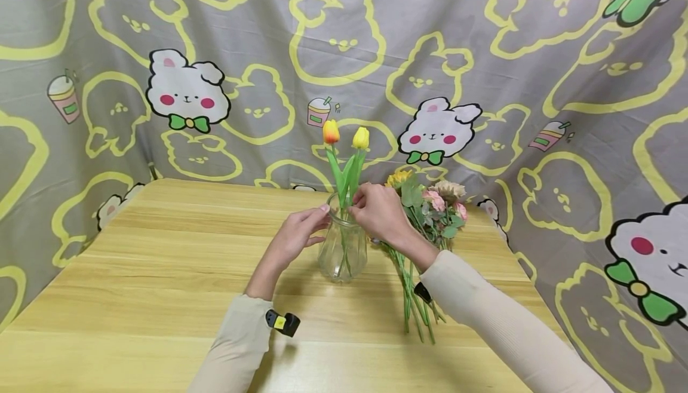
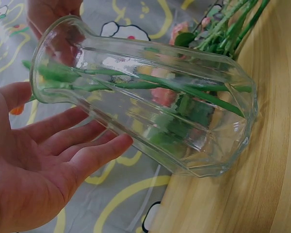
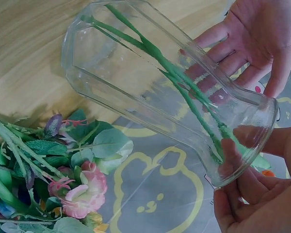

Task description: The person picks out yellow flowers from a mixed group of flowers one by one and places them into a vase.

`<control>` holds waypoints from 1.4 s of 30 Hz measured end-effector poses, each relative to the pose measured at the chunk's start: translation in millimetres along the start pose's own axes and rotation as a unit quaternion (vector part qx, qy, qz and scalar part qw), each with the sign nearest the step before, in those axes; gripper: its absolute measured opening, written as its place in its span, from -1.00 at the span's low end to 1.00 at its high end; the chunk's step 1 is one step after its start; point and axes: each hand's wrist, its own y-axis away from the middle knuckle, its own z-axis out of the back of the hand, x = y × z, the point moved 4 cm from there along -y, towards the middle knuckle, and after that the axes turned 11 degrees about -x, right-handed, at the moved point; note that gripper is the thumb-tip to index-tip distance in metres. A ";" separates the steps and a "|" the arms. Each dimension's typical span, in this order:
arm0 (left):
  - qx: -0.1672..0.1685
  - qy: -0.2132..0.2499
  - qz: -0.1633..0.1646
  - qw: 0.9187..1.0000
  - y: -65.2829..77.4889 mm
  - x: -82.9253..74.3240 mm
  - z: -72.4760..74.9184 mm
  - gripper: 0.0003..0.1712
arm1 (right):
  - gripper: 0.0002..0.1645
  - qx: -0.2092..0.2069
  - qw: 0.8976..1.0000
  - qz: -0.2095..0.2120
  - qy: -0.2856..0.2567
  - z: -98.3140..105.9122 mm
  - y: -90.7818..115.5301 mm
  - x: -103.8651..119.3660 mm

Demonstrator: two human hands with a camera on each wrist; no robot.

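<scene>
A clear glass vase (image 1: 329, 258) stands upright on the table, with a red-and-yellow tulip (image 1: 331, 132) and a yellow tulip (image 1: 361, 138) in it. Their green stems (image 3: 155, 54) cross inside the glass and reach near its base. My left hand (image 1: 295, 235) is at the vase's left side; in the left wrist view its fingers (image 2: 99, 150) lie extended along the glass and the thumb is by the rim. At the mouth, my right hand (image 1: 380, 212) has curled fingers and pinches the yellow tulip low on its stem and leaf, partly hidden by the hand.
To the right of the vase lies a bunch of flowers with pink roses (image 1: 434, 200), a yellow bloom (image 1: 399, 178) and green leaves, its stems (image 1: 411, 309) pointing toward me. A patterned grey curtain (image 1: 258, 34) hangs behind the wooden table (image 1: 161, 273).
</scene>
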 end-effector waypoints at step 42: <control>-0.004 0.000 -0.004 1.000 1.4 -1.5 -0.3 -0.23 | -0.79 -0.032 0.988 -0.151 -0.030 44.6 -11.4 -91.0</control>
